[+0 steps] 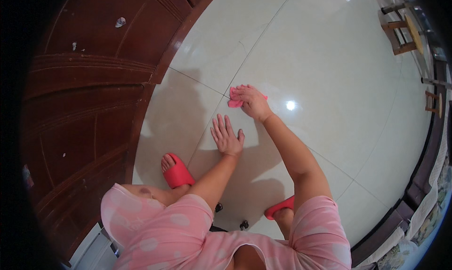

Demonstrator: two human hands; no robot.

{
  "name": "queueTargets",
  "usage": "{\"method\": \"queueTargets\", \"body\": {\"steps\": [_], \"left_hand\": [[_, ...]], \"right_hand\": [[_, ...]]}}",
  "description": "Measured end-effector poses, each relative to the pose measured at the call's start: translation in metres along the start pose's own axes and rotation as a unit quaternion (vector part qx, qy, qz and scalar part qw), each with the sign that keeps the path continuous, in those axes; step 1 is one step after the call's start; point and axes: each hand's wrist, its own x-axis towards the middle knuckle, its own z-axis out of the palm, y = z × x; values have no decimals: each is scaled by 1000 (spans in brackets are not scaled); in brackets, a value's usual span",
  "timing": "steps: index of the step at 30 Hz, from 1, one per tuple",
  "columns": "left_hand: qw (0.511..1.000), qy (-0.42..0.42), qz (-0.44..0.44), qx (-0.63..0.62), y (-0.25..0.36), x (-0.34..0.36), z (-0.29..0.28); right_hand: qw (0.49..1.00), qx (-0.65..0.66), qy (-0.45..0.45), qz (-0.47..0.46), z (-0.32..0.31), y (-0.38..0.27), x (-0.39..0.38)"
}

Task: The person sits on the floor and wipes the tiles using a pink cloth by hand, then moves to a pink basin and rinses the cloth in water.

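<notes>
My right hand point(253, 103) presses a small pink cloth point(235, 103) against the pale tiled floor point(320, 63), near where the tile joints cross. Its fingers lie over the cloth, so part of the cloth is hidden beneath them. Nearer to me and a little to the left, my left hand point(227, 139) is stretched out with fingers apart and nothing in it. It is over the floor; whether the palm touches the tile I cannot tell.
Red slippers point(178, 172) are on my feet. Dark red wooden panelling point(94, 98) runs along the left. Wooden stools point(408, 35) stand at the far right, and a dark-framed piece of furniture with patterned fabric point(431, 211) borders the right side. Small casters point(244, 225) show beneath me.
</notes>
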Motion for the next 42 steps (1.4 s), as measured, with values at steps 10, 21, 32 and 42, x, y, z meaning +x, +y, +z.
{"method": "queueTargets", "body": {"steps": [10, 21, 32, 42], "left_hand": [[999, 23, 12, 42, -3, 1, 4], [997, 40, 14, 58, -4, 3, 1], [998, 31, 13, 49, -2, 2, -1], [996, 55, 15, 66, -6, 3, 6]], "right_hand": [[982, 170, -42, 72, -18, -44, -119], [859, 228, 326, 323, -126, -1, -115], [962, -33, 225, 150, -71, 16, -78], [993, 48, 93, 53, -9, -41, -112]]}}
